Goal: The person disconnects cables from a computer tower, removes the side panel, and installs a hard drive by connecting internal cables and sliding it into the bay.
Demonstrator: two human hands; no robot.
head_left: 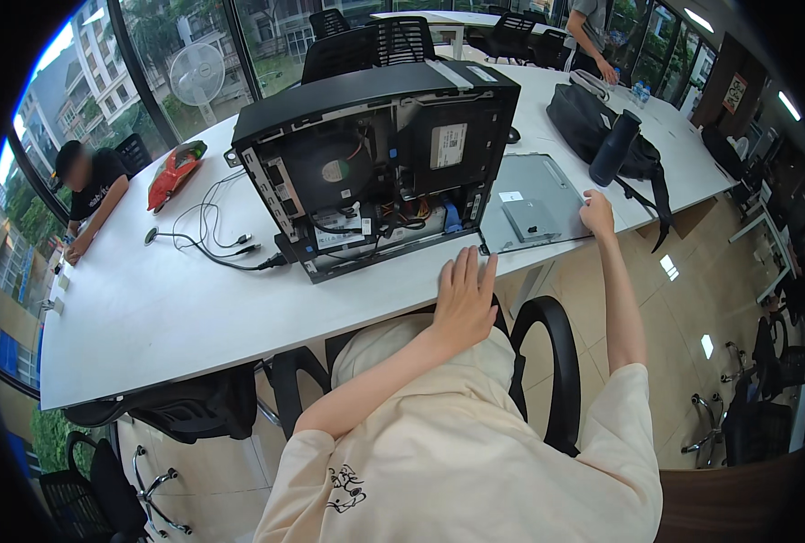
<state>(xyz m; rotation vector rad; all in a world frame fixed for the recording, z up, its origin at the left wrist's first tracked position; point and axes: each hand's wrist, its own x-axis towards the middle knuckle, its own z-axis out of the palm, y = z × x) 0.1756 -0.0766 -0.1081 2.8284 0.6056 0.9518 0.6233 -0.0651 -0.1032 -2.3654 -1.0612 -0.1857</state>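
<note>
Black and open-sided, a desktop computer case (pixel 375 163) stands on a white surface (pixel 149 317), its fan (pixel 335 171) and wiring (pixel 410 219) exposed before a person in a cream T-shirt (pixel 475 462). The left hand (pixel 464 294) lies open, fingers extended toward the case's lower right corner at the surface's near edge. The right hand (pixel 596 214), fingers curled, is at the outer edge of a grey metal panel (pixel 558 195) lying flat beside the case; whether it grips the panel cannot be told. Dark cables (pixel 274 261) trail to the left, near a red packet (pixel 174 176), while a dark bottle (pixel 615 149) leans by a black backpack (pixel 584 118) at right.
</note>
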